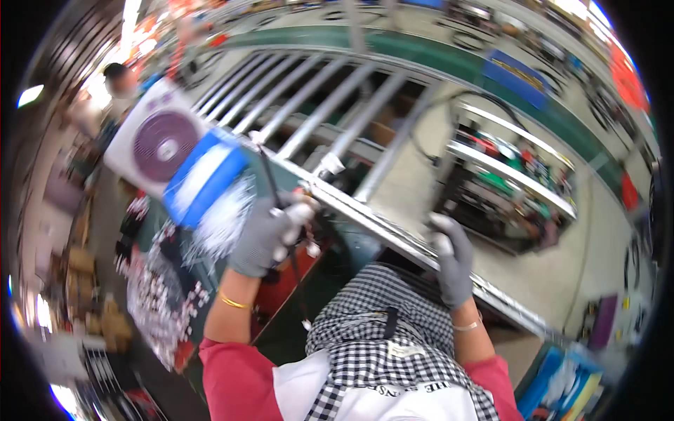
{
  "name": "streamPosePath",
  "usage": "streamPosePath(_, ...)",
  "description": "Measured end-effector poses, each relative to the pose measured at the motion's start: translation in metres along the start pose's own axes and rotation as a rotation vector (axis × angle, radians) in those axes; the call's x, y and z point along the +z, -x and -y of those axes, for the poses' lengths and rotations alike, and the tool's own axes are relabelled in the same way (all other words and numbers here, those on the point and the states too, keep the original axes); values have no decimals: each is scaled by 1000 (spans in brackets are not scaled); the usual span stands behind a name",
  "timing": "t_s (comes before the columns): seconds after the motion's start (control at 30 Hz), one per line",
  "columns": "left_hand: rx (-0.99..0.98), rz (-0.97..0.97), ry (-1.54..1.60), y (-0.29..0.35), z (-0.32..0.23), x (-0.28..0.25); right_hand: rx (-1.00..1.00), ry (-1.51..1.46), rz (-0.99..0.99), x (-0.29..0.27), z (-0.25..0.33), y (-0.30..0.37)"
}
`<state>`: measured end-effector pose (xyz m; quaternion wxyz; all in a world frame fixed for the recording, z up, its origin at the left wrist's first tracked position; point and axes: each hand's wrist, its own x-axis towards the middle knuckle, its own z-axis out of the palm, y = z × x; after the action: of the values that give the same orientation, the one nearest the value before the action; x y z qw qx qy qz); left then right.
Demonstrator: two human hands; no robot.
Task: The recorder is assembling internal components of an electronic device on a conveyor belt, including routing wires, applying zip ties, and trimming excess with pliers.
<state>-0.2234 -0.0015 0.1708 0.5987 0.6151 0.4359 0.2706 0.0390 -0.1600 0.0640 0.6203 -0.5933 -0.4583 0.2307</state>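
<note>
My left hand [270,235], in a grey glove with pale fingertips, is closed around a thin dark cable [269,172]. White connectors show at the cable's upper and lower ends. Beside those fingers hang short wires with a white plug [312,249]. On the right, my gloved right hand [455,263] has its fingers stretched out, with nothing visible in them. Its fingertips are close to the near left corner of an open black device [484,207] with silvery rails and green and red parts inside; whether they touch it is blurred.
A metal roller rack [330,105] stretches ahead. To the left are a white fan [165,144], a blue bin [207,175] with white strands spilling out, and a clear bag of small white parts [158,302]. A blue tray [562,382] stands lower right; a blue mat [516,77] lies across the line.
</note>
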Motion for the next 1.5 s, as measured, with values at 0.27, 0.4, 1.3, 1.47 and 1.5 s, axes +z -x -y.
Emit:
streamPosePath(0.27,-64,832,101,-31,16,219,129,-388,-66,-77,50,11)
streamPosePath(0.4,76,677,21,-30,9,248,10,-118,-286,-123,55,23)
streamPosePath(1.3,1193,432,-964,-91,44,333,-313,1385,-219,-160,68,-24)
streamPosePath(1.47,1244,446,-830,-97,52,334,-355,1467,-207,-158,62,-25)
streamPosePath(1.5,1231,428,-845,-97,53,334,-323,1499,-169,-158,62,-24)
